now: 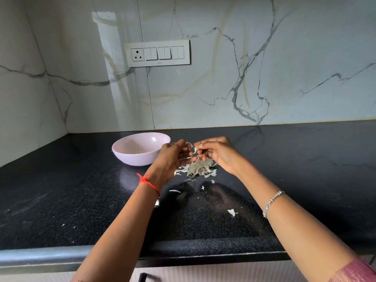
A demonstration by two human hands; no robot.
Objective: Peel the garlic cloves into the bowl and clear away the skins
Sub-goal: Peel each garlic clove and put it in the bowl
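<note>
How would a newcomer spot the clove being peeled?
Start at the black countertop, then the pale pink bowl. Just right of it, the left hand and right hand meet above a pile of skins; the garlic clove is the small solid whitish lump pinched between their fingertips, not the loose papery flakes below.

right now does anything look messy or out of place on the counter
Yes. Most skins lie in a pile near the bowl, but loose flakes are scattered on the counter closer to the person, one well apart from the pile.
</note>
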